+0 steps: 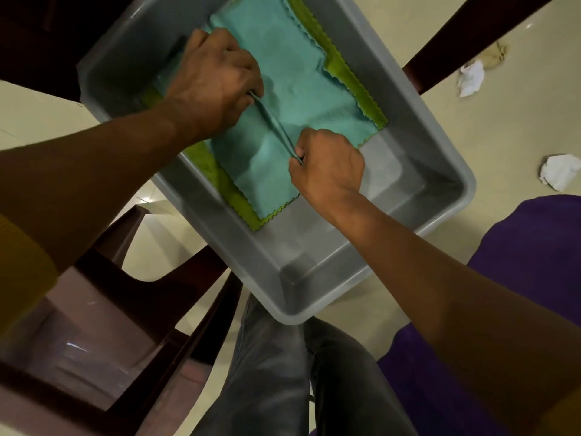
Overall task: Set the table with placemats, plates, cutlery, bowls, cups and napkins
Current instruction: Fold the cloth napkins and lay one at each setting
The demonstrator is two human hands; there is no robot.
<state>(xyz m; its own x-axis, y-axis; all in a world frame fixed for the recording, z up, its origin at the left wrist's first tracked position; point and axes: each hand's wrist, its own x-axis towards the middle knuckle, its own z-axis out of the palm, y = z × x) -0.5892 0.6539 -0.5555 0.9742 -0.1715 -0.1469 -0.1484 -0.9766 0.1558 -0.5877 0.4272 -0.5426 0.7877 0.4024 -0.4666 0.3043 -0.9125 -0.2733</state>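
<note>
A grey plastic tub point(424, 221) sits below me, tilted across the view. Inside lies a teal cloth point(292, 73) with zigzag edges on top of a green cloth point(226, 190) that shows along its borders. My left hand point(213, 83) and my right hand point(327, 162) both pinch a raised fold of the teal cloth, which stretches taut between them. The left hand is at the tub's far left side, the right hand nearer the middle.
A dark brown plastic chair point(94, 325) stands at the lower left. Two crumpled white papers point(471, 78) point(559, 171) lie on the cream floor at the right. Purple fabric point(534, 253) is at the lower right, and my grey trousers point(283, 372) below.
</note>
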